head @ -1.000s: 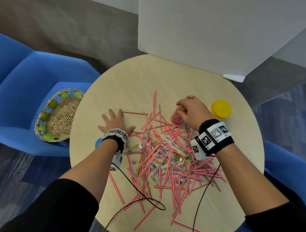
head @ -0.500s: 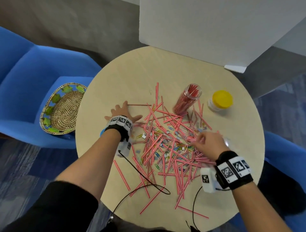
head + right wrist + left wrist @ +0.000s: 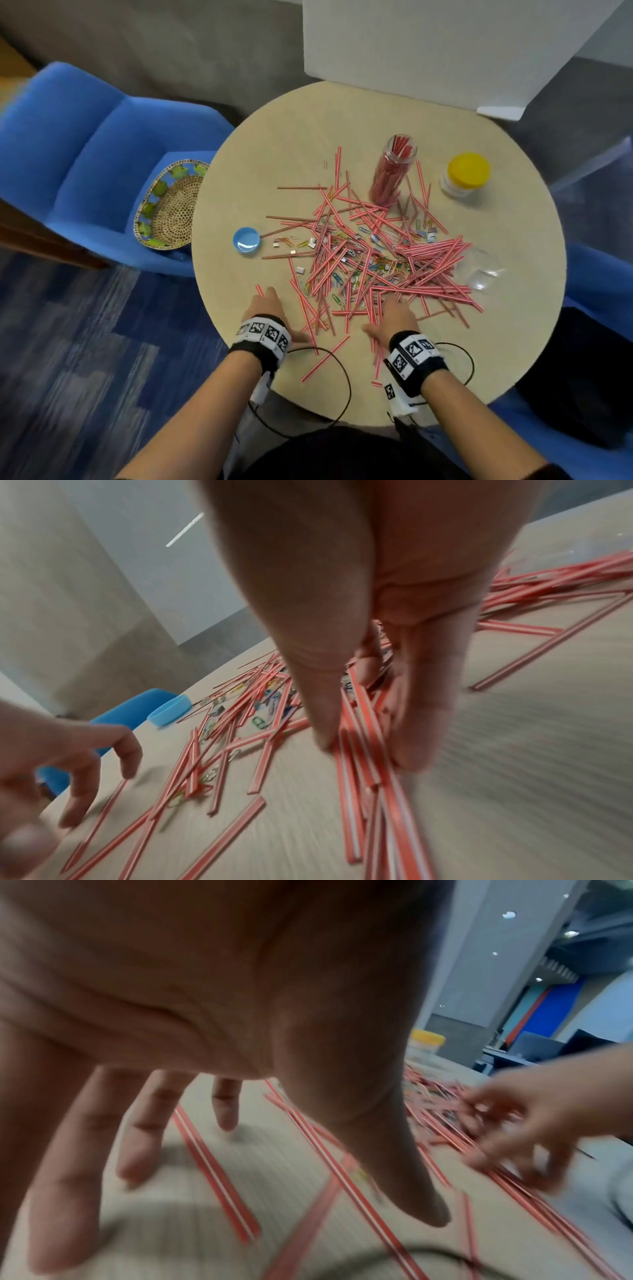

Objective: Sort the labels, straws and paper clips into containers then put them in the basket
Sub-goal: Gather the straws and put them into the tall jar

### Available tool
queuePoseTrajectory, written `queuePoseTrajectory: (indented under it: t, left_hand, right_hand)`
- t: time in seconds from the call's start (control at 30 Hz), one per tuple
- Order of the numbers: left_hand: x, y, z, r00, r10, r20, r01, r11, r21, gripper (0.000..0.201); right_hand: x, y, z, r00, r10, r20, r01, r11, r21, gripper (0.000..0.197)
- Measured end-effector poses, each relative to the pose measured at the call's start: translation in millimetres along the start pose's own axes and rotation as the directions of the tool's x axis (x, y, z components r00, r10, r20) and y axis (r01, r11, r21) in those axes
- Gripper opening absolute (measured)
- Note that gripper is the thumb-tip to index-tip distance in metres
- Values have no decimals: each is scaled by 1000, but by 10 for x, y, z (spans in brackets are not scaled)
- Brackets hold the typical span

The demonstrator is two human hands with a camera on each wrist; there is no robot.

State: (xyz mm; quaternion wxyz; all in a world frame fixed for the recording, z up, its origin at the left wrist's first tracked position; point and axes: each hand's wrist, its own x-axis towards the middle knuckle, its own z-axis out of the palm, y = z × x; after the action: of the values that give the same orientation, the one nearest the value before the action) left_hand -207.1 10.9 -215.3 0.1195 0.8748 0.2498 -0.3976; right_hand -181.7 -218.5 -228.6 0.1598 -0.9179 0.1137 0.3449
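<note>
Both of your hands have come back to the near edge of the tabletop (image 3: 342, 113) since half a second ago; your left hand (image 3: 265, 306) has left the far side of the pile, uncovering the blue lid (image 3: 246, 240). Now that hand hovers with fingers spread and straight, its grip wide and holding nothing, its fingertips (image 3: 224, 1118) near a lone straw (image 3: 215, 1175) on the wood. Your right hand (image 3: 394, 317) lies on the near side of the straws (image 3: 383, 260), thumb and fingers (image 3: 418, 710) narrowed around a small bundle of them; motion blur makes it hard to tell whether the bundle is off the surface. Coloured paper clips (image 3: 363, 267) and small white labels (image 3: 311, 242) lie mixed among the straws in the middle. Beyond the heap, the clear jar (image 3: 394, 171) stands upright with straws inside, and the yellow-lidded jar (image 3: 466, 174) stands well to its right. A clear container (image 3: 479, 269) lies at the right edge of the pile. The woven basket (image 3: 168, 205) rests on the blue chair (image 3: 89, 164), left of the tabletop.
</note>
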Motion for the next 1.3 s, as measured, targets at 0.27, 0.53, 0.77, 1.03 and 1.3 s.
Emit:
queuePoseTrajectory:
  t: [0.27, 0.53, 0.77, 1.03, 1.3]
  left_hand:
    - [-192, 207, 659, 987, 104, -122, -79, 979, 189, 138]
    - [-226, 260, 685, 987, 112, -114, -94, 984, 155, 118]
    - [-107, 281, 532, 943, 253, -217, -261, 965, -12, 65]
    - [-82, 147, 509, 921, 266, -286, -324, 929, -178, 53]
    - [3, 274, 360, 928, 170, -333, -257, 937, -235, 95]
  right_hand:
    - [-165, 327, -217, 986, -140, 87, 150, 979, -136, 44]
    - [-350, 672, 212, 925, -203, 321, 312, 887, -340, 26]
    - [-52, 649, 85, 947, -302, 111, 301, 953, 23, 11]
    - [42, 639, -62, 986, 30, -161, 57, 858, 510, 13]
    - [-111, 480, 130, 981, 148, 129, -160, 983, 88, 99]
